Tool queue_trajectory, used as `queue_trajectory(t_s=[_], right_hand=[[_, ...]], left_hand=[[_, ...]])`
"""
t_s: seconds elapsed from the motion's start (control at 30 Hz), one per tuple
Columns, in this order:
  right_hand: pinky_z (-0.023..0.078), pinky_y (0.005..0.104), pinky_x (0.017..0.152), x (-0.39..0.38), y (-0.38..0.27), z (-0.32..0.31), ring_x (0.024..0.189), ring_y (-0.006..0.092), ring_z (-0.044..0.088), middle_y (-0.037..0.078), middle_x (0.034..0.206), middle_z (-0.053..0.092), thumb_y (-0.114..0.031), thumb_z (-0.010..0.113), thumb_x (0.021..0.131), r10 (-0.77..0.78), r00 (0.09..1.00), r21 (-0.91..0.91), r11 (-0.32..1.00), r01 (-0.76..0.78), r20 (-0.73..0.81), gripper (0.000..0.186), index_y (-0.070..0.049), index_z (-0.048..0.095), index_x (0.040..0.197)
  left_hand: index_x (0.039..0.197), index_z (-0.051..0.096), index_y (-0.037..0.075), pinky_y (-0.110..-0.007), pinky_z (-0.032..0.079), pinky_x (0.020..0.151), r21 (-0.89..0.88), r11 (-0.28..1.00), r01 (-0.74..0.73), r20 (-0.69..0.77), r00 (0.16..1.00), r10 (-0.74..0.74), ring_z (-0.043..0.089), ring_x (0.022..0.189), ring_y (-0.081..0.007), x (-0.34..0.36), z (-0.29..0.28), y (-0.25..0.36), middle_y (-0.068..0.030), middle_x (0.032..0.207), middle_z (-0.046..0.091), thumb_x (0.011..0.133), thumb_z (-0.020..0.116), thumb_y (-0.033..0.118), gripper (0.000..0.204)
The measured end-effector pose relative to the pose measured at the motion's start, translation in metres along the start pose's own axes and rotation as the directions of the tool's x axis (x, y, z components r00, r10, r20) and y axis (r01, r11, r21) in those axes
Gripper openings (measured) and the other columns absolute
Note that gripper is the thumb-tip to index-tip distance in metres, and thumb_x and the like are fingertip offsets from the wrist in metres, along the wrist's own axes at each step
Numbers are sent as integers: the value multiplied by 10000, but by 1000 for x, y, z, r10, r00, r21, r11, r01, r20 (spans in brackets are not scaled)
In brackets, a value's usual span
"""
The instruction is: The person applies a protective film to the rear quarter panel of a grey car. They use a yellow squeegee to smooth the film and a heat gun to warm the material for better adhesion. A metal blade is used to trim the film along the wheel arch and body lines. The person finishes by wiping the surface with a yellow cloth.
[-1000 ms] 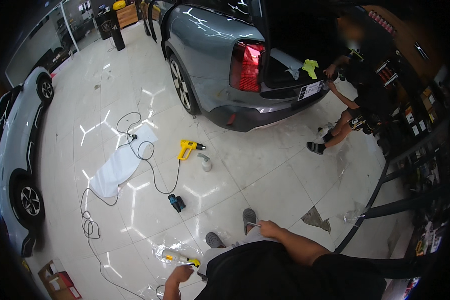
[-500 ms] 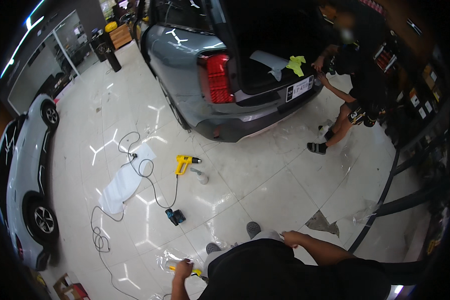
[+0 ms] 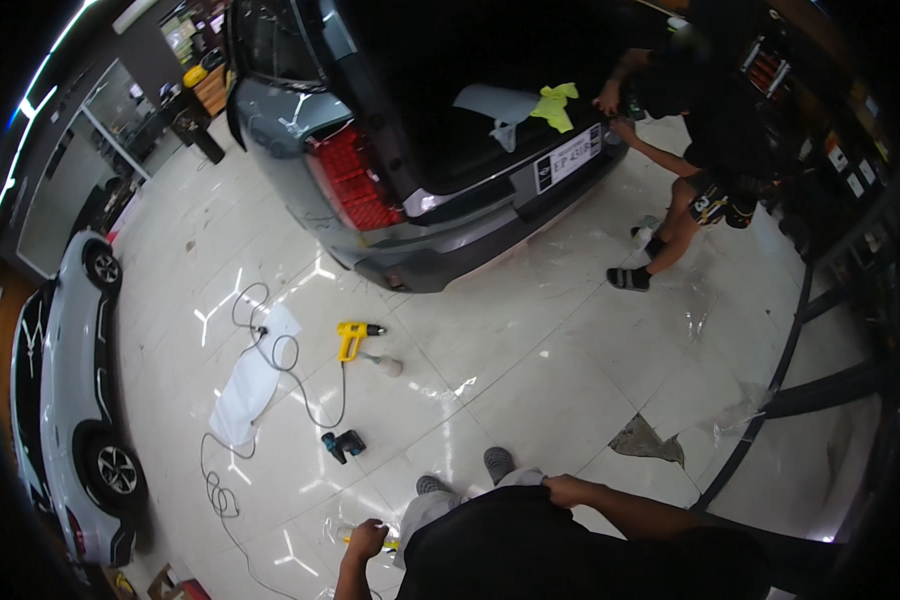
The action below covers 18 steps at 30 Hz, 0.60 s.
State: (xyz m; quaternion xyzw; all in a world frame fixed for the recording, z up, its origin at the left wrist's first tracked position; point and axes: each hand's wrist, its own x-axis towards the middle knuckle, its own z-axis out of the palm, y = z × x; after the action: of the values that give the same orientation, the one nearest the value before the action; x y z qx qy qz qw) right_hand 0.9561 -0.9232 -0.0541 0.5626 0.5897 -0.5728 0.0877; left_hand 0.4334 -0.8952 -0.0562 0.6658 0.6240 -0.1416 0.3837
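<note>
My right hand [image 3: 570,491] is closed at my hip, its fingers pinching the edge of my light grey shorts [image 3: 526,477] beside my black shirt. My left hand [image 3: 368,539] hangs low on the other side with its fingers curled. A yellow object [image 3: 389,545] shows on both sides of that hand, with clear plastic around it on the floor; whether the hand grips it is hidden. Ahead on the tiles lie a yellow heat gun [image 3: 352,338] with its cord, a spray bottle [image 3: 387,366] on its side and a teal-and-black cordless tool [image 3: 343,444].
A grey car [image 3: 460,248] stands ahead, tailgate up, with a yellow-green cloth [image 3: 554,106] at its boot edge. A co-worker [image 3: 705,150] bends at its right rear corner. A white sheet [image 3: 245,390] and looping cords lie left. A white car [image 3: 75,370] stands far left.
My view has shifted, and the grey car now sits further left and larger. My right hand has moved slightly left and down against my clothes. The co-worker stays at the car's corner.
</note>
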Motion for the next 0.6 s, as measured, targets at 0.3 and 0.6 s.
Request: queue_trajectory(t_s=[0.3, 0.6], right_hand=[[559, 396, 719, 20, 18, -54, 886, 296, 679, 197, 998, 676, -191, 529, 870, 186, 948, 229, 941, -247, 260, 376, -22, 600, 1197], [450, 439, 1010, 84, 48, -216, 1140, 398, 584, 245, 1245, 605, -251, 544, 881, 205, 946, -84, 969, -232, -249, 459, -1, 577, 1265]], left_hand=[[1102, 674, 24, -277, 459, 528, -540, 828, 152, 70, 988, -136, 579, 657, -123, -4, 83, -54, -54, 818, 661, 983, 560, 300, 321], [986, 684, 32, -373, 552, 665, -575, 776, 259, 351, 935, -51, 688, 803, -242, 149, 61, -41, -129, 971, 706, 915, 592, 212, 215]])
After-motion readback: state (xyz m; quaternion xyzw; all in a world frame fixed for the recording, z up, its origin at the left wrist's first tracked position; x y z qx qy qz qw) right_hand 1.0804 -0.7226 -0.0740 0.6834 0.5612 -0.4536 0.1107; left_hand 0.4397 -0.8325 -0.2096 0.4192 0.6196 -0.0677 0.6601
